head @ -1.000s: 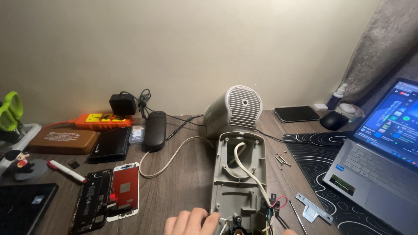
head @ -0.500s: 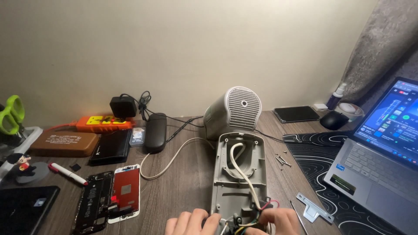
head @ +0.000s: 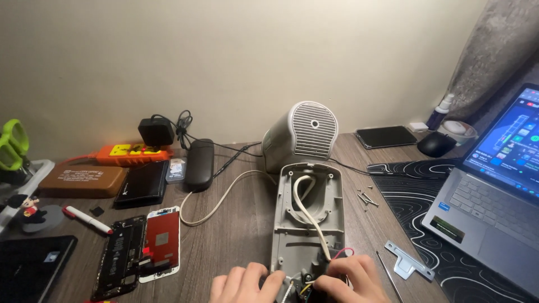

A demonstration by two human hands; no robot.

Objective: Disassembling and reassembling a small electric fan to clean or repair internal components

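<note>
A wooden desk (head: 236, 235) against a plain wall is carrying a laptop (head: 494, 196), a disassembled phone (head: 140, 249) and a grey opened housing (head: 306, 219) lying flat at the near edge, just in front of its ribbed speaker-like head (head: 303, 134). The left hand (head: 244, 283) and right hand (head: 351, 278) are curling fingertips into the housing's lower end, pinching at small wires (head: 306, 286), though what each is gripping cannot be told. The shell is looking rigid, light plastic, best steadied by its side walls, the wiring seeming delicate; inside it a cream cable (head: 309, 210) is looping through the cavity.
</note>
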